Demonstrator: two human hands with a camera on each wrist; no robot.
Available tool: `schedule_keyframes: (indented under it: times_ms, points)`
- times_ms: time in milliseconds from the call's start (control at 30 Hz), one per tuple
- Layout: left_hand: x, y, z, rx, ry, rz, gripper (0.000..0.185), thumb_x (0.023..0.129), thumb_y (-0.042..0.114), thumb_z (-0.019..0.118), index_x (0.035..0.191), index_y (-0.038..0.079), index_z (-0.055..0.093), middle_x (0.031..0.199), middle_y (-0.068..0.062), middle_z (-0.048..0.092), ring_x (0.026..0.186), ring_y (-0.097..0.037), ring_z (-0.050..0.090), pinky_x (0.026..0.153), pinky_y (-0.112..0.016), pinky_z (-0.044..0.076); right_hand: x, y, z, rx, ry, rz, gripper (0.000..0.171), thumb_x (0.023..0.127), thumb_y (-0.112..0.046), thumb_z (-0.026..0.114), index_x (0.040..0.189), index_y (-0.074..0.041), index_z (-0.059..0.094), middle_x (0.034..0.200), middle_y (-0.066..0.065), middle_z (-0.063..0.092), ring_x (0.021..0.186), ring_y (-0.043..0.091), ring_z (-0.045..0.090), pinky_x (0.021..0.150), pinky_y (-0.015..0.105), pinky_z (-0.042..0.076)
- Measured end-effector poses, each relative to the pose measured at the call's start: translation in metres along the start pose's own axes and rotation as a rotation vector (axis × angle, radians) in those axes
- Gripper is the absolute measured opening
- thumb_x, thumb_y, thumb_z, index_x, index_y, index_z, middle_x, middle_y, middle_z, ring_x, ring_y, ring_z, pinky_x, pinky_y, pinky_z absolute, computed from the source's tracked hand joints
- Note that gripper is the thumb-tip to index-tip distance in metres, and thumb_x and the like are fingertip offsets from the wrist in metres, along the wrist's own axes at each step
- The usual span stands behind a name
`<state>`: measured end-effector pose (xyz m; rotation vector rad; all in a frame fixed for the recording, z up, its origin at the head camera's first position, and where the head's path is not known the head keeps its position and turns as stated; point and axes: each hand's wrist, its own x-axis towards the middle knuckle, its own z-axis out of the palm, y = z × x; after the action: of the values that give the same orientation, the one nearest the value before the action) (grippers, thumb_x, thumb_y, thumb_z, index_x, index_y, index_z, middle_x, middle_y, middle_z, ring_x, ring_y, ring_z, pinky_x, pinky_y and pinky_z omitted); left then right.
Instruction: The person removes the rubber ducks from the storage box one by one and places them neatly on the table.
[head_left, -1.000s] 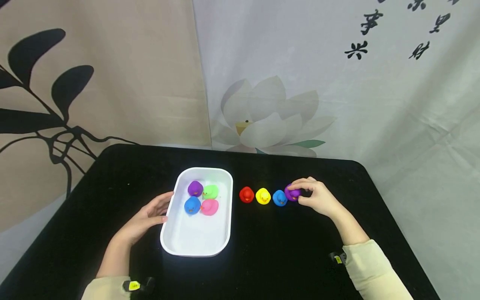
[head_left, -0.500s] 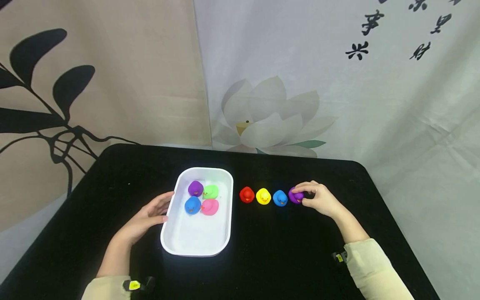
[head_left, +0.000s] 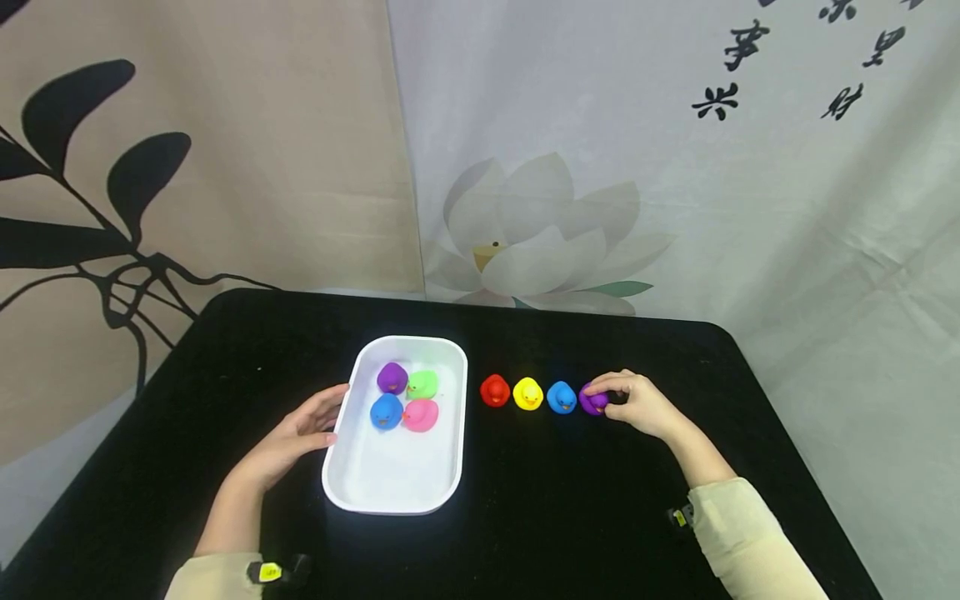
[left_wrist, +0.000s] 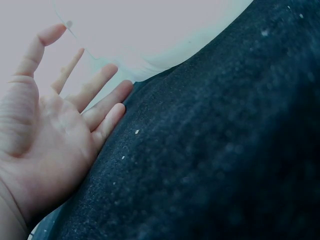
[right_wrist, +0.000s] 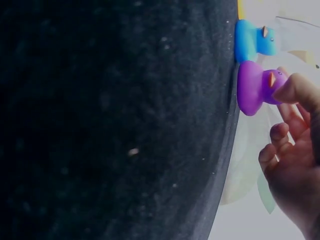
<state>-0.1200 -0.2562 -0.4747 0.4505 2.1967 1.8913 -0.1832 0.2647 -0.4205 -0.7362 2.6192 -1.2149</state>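
Observation:
My right hand [head_left: 639,406] pinches a purple rubber duck [head_left: 592,400] between thumb and fingers at the right end of a row on the black table. Left of it in that row stand a blue duck [head_left: 562,397], a yellow duck [head_left: 528,394] and a red duck [head_left: 495,391]. In the right wrist view the thumb lies against the purple duck's head [right_wrist: 272,86]. My left hand [head_left: 288,435] is at the left side of a white tray [head_left: 393,492], its fingers extended and spread in the left wrist view.
Inside the tray sit a purple duck [head_left: 392,378], a green duck [head_left: 422,385], a blue duck [head_left: 386,412] and a pink duck [head_left: 421,415]. A printed curtain [head_left: 300,167] hangs behind the far edge of the black table [head_left: 570,517].
The right hand has moved the purple duck slightly right and towards me, away from overlapping the blue duck. The left hand and the tray stay in place.

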Motion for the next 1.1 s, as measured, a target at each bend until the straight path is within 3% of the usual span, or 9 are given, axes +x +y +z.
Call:
schedule_keyframes:
  times_ms: [233,633,900,1000,1100]
  points:
    - [0.000,-0.002,0.000,-0.003,-0.003,0.010,0.063,0.083,0.009,0.058,0.138,0.015,0.031,0.140,-0.008,0.033,0.120,-0.031,0.039,0.087,-0.053,0.039,0.003,0.033,0.004,-0.024,-0.005,0.020,0.034,0.074,0.005,0.064,0.102,-0.015,0.068,0.109,-0.002,0.059,0.096,0.019,0.043,0.076,0.037,0.039]
    - [0.001,-0.001,0.001,0.002,-0.010,0.021,0.062,0.083,0.007,0.057,0.138,0.014,0.030,0.140,-0.010,0.033,0.120,-0.032,0.039,0.087,-0.053,0.040,0.002,0.037,0.005,0.010,0.002,0.028,0.033,0.077,0.001,0.063,0.106,-0.015,0.066,0.109,0.001,0.057,0.094,0.023,0.043,0.073,0.039,0.042]
    - [0.000,-0.001,0.000,-0.015,-0.019,0.023,0.062,0.084,0.006,0.056,0.139,0.013,0.029,0.141,-0.010,0.032,0.121,-0.032,0.039,0.087,-0.052,0.040,-0.001,0.029,0.000,-0.004,0.034,0.004,0.037,0.077,0.004,0.062,0.111,-0.012,0.063,0.114,0.003,0.058,0.099,0.025,0.045,0.079,0.046,0.040]
    - [0.001,-0.003,0.000,-0.013,-0.020,0.023,0.062,0.084,0.006,0.056,0.139,0.013,0.029,0.141,-0.010,0.032,0.121,-0.031,0.039,0.087,-0.052,0.040,-0.003,0.006,-0.004,-0.004,0.055,-0.029,0.037,0.077,0.007,0.060,0.112,-0.004,0.061,0.116,0.010,0.057,0.100,0.031,0.045,0.080,0.052,0.038]
    - [0.001,-0.003,-0.001,-0.015,-0.024,0.022,0.062,0.084,0.007,0.056,0.139,0.013,0.029,0.141,-0.010,0.032,0.121,-0.031,0.039,0.087,-0.052,0.040,-0.002,-0.003,-0.007,-0.007,0.081,-0.043,0.037,0.078,0.006,0.061,0.113,-0.007,0.061,0.117,0.005,0.057,0.101,0.028,0.045,0.081,0.052,0.036]
